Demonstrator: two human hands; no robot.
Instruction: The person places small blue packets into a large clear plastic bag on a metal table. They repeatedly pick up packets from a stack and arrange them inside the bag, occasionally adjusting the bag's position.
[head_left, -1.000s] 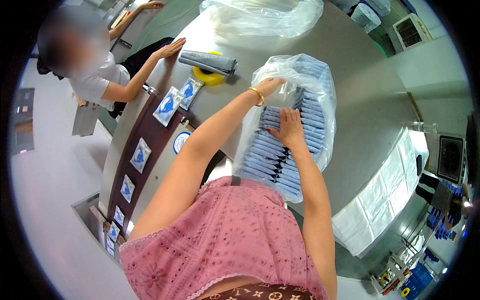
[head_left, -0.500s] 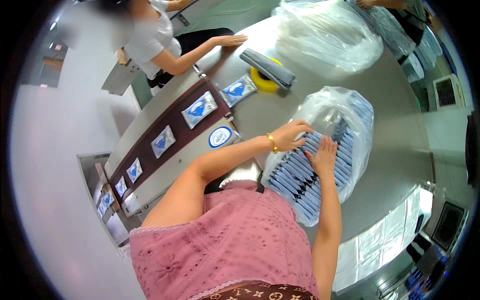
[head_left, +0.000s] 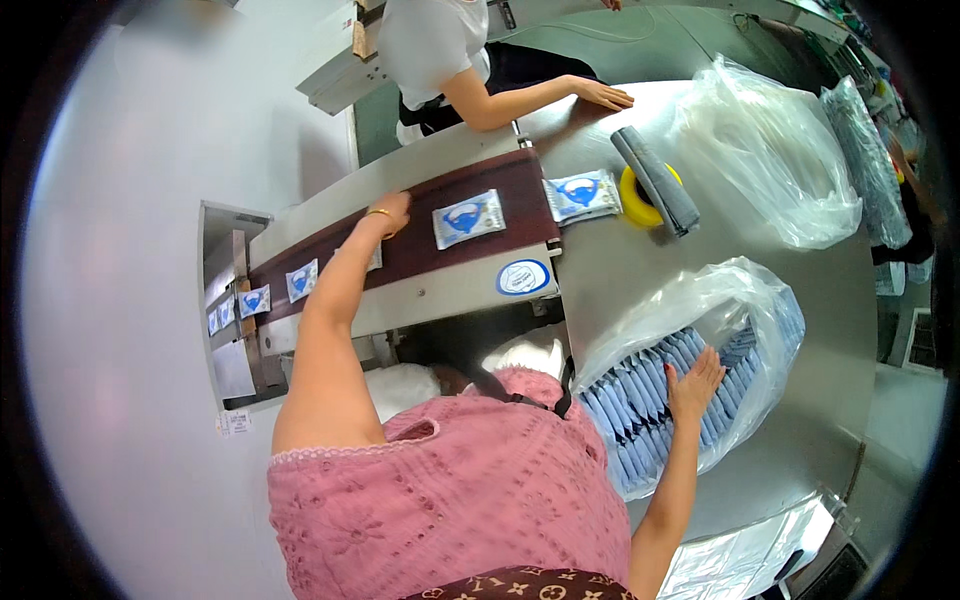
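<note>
While the right hand lies spread flat on blue packets at lower right, the left hand — fingers down — touches a packet on the dark belt; its grip cannot be told.

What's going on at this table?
A person in a pink top reaches the left hand onto a conveyor belt carrying flat blue-and-white packets. The right hand rests on packets stacked in an open plastic bag on the steel table. A second person works opposite.
</note>
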